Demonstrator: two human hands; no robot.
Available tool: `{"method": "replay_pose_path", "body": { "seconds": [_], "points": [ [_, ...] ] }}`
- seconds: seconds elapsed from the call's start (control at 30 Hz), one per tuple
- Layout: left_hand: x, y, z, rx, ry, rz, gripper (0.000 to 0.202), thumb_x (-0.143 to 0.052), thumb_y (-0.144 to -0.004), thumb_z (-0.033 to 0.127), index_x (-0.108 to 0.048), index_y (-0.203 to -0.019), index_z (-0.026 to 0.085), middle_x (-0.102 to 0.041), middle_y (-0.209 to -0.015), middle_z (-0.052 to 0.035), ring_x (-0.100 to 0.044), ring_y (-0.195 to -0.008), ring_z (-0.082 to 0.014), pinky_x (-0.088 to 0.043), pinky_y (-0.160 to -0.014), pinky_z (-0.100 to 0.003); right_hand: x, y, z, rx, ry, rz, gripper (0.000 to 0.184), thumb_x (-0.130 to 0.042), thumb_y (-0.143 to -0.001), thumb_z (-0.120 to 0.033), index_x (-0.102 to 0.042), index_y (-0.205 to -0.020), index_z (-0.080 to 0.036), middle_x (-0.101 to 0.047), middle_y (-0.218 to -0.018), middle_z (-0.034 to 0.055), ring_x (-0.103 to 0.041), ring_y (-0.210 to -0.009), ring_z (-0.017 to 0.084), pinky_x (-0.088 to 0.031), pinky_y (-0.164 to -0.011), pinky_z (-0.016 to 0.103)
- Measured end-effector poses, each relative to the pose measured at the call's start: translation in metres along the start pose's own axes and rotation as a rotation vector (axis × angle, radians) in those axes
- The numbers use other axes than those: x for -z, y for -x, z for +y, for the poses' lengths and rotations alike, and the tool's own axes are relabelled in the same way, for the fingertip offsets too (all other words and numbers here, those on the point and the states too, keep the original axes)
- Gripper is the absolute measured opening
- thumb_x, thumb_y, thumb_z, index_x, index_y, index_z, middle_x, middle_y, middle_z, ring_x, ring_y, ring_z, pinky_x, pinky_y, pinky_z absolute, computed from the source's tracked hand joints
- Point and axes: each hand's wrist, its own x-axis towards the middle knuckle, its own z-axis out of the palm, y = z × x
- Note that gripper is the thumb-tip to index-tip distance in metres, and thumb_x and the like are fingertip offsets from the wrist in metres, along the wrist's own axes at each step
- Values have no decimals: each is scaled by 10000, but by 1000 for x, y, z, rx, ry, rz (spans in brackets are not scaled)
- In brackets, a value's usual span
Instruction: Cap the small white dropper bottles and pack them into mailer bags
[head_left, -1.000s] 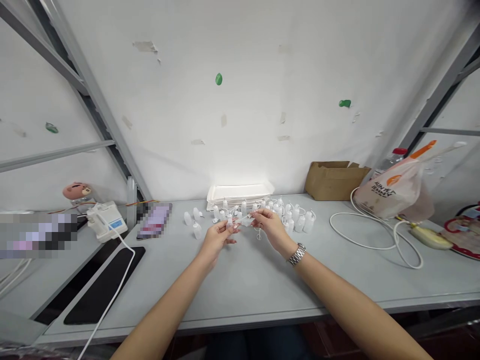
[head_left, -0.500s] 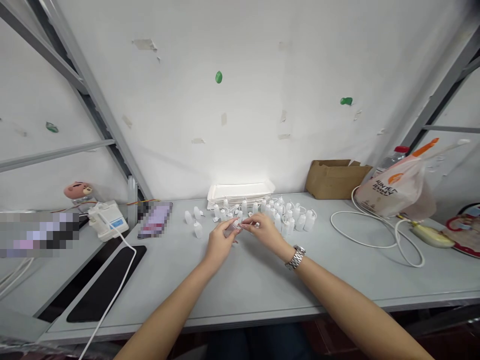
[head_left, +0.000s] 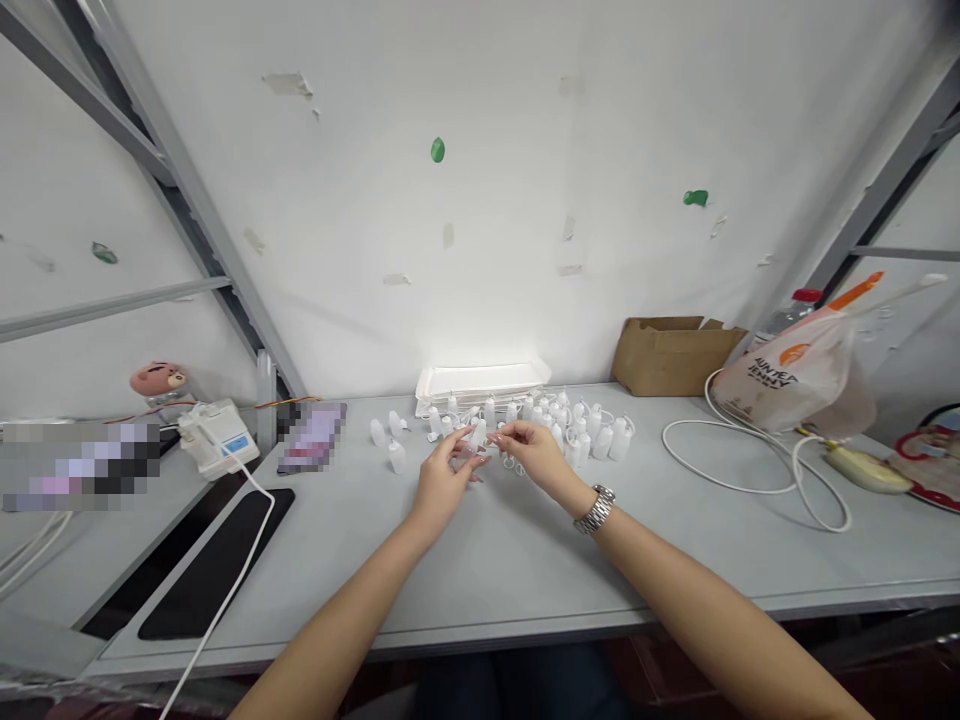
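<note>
My left hand (head_left: 442, 482) is curled round a small translucent plastic bottle (head_left: 471, 458), mostly hidden by the thumb and fingers. Close on its right, my right hand (head_left: 534, 456) pinches with thumb and forefinger at the bottle's top end; whatever lies in that pinch is too small to make out. Small white loops (head_left: 514, 464) show just below the right fingers. Behind both hands stand several white squeeze bottles (head_left: 602, 443), some with looped cap straps. Left of my left hand, a few more small bottles (head_left: 397, 457) stand apart.
White trays (head_left: 484, 378) lie stacked against the wall. At the back right are a cardboard box (head_left: 671, 365), a plastic bag (head_left: 787, 380) and a looped white cable (head_left: 739, 490). Leftward are a phone (head_left: 313, 437), a white device (head_left: 219, 440) and a black slab (head_left: 217, 565).
My left fingers have spread a little and the bottle has turned in them. My right hand has shifted slightly to the right, and the white loops below it now show.
</note>
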Motion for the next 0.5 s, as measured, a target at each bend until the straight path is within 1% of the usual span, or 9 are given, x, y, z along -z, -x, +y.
{"method": "replay_pose_path", "body": {
  "seconds": [0.17,0.4,0.5],
  "points": [
    [0,1,3,6,0,-27,456,-651,-681,242,-563,-1128,210,-541,-873,-23,-600,-788,-152,-578,-578,-278,-2,1,-1,-1,-6,6,275,-623,-681,-444,-621,-689,-170,-546,-594,-8,-461,-551,118,-357,-517,248],
    [1,2,6,-13,-37,-31,466,-648,-692,259,-547,-1146,218,-578,-853,-19,-591,-748,-140,-552,-568,-250,-2,4,-5,-2,22,-77,241,-614,-701,-402,-634,-682,-163,-561,-586,-5,-454,-553,113,-362,-544,257],
    [2,3,8,-26,-63,-33,473,-640,-700,264,-533,-1159,217,-607,-854,-21,-591,-723,-135,-533,-556,-237,-1,5,-8,38,77,-75,210,-608,-719,-367,-659,-694,-165,-602,-665,17,-502,-619,129,-390,-586,267]
  ]
}}
